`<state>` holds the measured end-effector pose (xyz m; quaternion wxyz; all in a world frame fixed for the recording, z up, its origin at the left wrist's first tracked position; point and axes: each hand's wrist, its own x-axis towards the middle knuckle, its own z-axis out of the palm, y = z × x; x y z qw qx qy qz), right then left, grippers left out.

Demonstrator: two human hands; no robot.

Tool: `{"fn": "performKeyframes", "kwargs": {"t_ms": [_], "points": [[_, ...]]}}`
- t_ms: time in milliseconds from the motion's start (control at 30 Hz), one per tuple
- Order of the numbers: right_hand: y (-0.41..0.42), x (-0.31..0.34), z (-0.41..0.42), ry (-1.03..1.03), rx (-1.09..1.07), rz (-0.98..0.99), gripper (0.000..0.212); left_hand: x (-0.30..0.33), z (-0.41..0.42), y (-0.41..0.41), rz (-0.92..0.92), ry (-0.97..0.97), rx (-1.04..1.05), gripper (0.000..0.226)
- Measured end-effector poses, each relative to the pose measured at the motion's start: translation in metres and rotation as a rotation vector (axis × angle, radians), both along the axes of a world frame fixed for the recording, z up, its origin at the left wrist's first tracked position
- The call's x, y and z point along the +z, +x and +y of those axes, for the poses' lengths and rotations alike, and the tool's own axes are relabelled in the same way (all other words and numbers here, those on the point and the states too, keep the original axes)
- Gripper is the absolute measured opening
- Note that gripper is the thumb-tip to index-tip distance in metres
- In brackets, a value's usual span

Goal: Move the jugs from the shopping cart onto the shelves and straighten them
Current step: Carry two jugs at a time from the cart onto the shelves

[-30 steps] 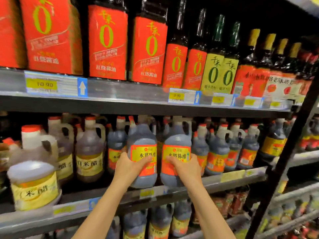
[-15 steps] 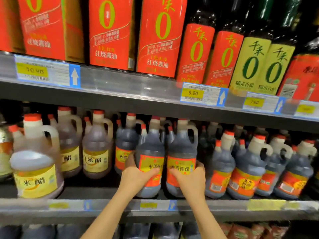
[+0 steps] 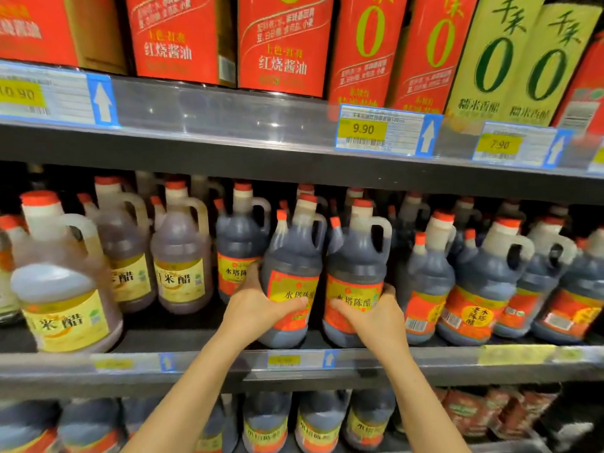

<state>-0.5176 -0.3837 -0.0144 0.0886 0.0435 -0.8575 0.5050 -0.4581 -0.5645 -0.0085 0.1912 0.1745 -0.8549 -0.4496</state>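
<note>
While both arms reach up from the bottom of the frame, the left hand grasps the left jug low on its body, thumb laid across the label, and the right hand grasps the right jug the same way, thumb on the label and fingers wrapped round its right side. These two jugs stand upright, side by side and just about touching, at the centre of the frame near the front of the middle shelf. Each is a rounded plastic jug filled with very dark liquid, with a pale neck, a red cap, a loop handle on its right shoulder and a small red-tipped spout on its left; the label is red with a yellow panel and dark characters. More dark jugs of similar kind crowd the shelf to the right and behind, some leaning. At the left of the frame stand paler jugs with yellow labels, holding light or brownish liquid. On the upper shelf sit tall red packs and yellow-green bottles, above price tags reading 9.90 and 7.90. Further dark jugs show on the lower shelf, blurred.
</note>
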Motion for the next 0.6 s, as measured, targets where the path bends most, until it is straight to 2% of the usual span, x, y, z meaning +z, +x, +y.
{"fn": "performKeyframes", "kwargs": {"t_ms": [233,400,600], "points": [[0.011,0.004,0.009,0.122,-0.032,-0.003,0.082,0.004,0.005,0.001,-0.123,-0.177,0.033,0.103],[0.015,0.007,0.013,0.229,-0.032,-0.028,0.085,-0.004,0.012,-0.004,-0.077,-0.122,0.049,0.109],[0.017,0.002,0.017,0.336,-0.002,-0.022,0.083,-0.021,0.018,-0.011,-0.022,-0.106,-0.026,0.105]]}}
